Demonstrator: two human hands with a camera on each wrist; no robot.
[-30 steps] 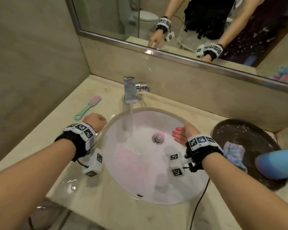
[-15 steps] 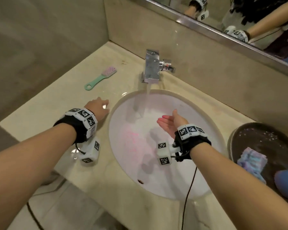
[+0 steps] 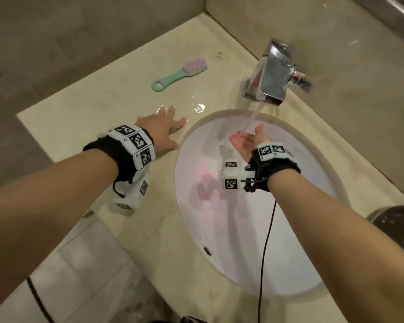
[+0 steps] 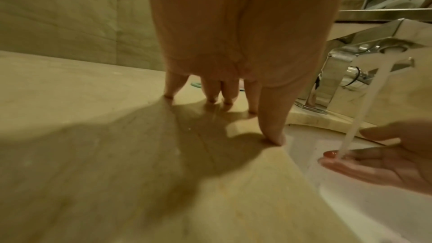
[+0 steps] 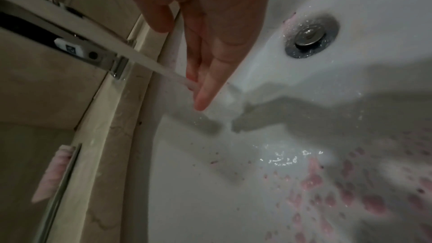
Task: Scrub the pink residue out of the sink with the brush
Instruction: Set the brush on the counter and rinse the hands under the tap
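Countertop (image 3: pixel 98 108) | left hand (image 3: pixel 160 131) flattened | right hand (image 3: pixel 248 141) reached stream, seemingly

Black wrist straps (image 3: pixel 124 157) carry white marker-printed blocks; red-painted nails, bare forearms

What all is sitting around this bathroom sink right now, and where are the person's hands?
brush: one, mint-green handle with pink bristles, lying on the counter left of the tap, untouched
sink: one, white, oval, set into the counter
pink residue: patches on the sink's left slope
tap: one, chrome, running water
drain: one, metal, in the sink's bottom
counter: one, beige stone, wet near the tap
dark tray: one, at the right edge, mostly cut off
left hand: flat on the counter
right hand: open, palm up under the stream
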